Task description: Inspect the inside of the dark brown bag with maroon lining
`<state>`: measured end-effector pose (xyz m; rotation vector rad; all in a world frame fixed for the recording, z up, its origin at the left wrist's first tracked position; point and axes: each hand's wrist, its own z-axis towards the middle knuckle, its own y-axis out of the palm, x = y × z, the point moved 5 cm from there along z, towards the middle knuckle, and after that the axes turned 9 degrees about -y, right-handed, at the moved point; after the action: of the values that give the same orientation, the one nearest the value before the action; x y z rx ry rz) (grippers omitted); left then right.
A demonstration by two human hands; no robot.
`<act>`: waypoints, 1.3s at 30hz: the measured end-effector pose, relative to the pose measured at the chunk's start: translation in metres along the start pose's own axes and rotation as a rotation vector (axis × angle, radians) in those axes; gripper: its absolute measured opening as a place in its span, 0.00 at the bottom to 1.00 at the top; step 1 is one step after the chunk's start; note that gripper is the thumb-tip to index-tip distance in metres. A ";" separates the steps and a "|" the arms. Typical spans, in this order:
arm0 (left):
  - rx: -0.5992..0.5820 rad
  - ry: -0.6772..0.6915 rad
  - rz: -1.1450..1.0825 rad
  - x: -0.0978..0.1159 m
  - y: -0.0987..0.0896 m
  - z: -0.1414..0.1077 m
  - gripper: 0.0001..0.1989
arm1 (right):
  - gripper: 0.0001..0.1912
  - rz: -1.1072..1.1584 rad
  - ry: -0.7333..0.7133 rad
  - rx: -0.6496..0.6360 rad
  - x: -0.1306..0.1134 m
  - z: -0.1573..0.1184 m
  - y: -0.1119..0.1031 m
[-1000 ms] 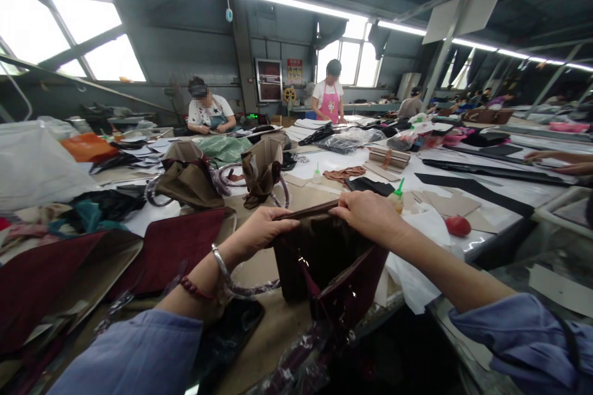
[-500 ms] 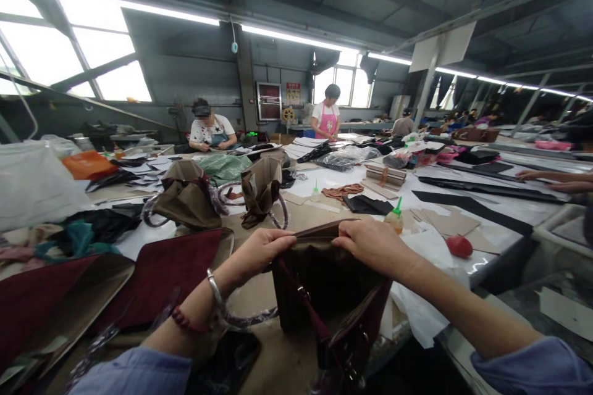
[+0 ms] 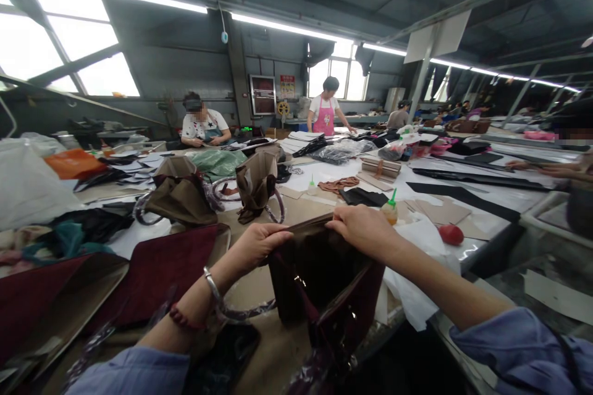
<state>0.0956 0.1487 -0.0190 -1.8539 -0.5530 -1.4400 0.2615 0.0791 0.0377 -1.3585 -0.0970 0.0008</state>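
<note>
A dark red handbag (image 3: 345,315) with a brown lining stands open-mouthed at the table's near edge. My left hand (image 3: 265,243) pinches the left end of its far rim between thumb and fingers. Further right along that same rim, my right hand (image 3: 364,231) grips the edge with curled fingers. Metal fittings glint on the bag's near side, and a plastic-wrapped round handle (image 3: 248,313) loops out to the left. The inside of the bag is dark and its bottom is hidden. Two brown bag linings (image 3: 178,200) (image 3: 254,188) stand beyond my left hand.
Dark red bag panels (image 3: 173,271) lie at the left. Past my right hand are a glue bottle with a green nozzle (image 3: 390,210), white paper (image 3: 417,284) and a red round object (image 3: 451,234). Two co-workers (image 3: 206,123) (image 3: 328,110) are across the table; another person's hands (image 3: 532,166) are at the right.
Both hands keep hold of the bag's rim, and the bag tilts slightly. The view has shifted a little. The co-worker in the pink apron has stretched an arm out to the side.
</note>
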 end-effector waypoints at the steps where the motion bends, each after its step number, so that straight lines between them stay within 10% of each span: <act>1: 0.004 0.005 0.014 0.000 0.000 0.000 0.17 | 0.14 -0.004 0.004 0.007 0.000 0.000 0.000; 39: -0.049 -0.099 -0.168 -0.013 -0.016 0.019 0.15 | 0.17 -0.004 0.100 -0.051 -0.004 0.037 0.009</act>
<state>0.0929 0.1742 -0.0290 -1.9649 -0.7438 -1.4864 0.2558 0.1172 0.0361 -1.4067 -0.0161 -0.0731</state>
